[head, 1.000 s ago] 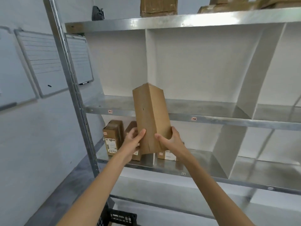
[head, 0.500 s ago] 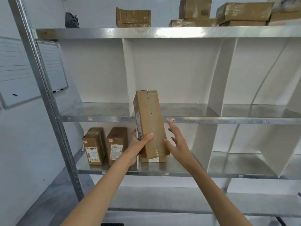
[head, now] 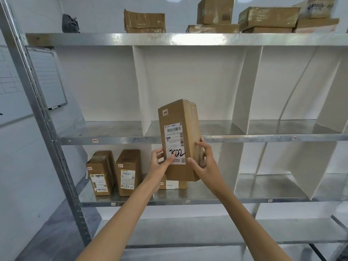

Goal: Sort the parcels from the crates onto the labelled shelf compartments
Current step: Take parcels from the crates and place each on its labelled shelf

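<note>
Parcel (head: 178, 140): tall brown cardboard box, white label facing the camera, upright before the galvanised shelf (head: 113, 138), middle tier.
Left hand (head: 160, 163): fingers grip its 9 o'clock edge.
Right hand (head: 205, 162): fingers clasp its 3 o'clock side.
Behind: two labelled cartons (head: 130, 172) at 8 o'clock.
Change: label side turned forward; right hand back on.

I see a silver-framed white whiteboard (head: 47, 78) on the left wall (head: 18, 166), a black marker (head: 54, 107) on its ledge. A dark grey lumpy object (head: 70, 23) sits at the left end of the top metal shelf (head: 113, 39).
</note>
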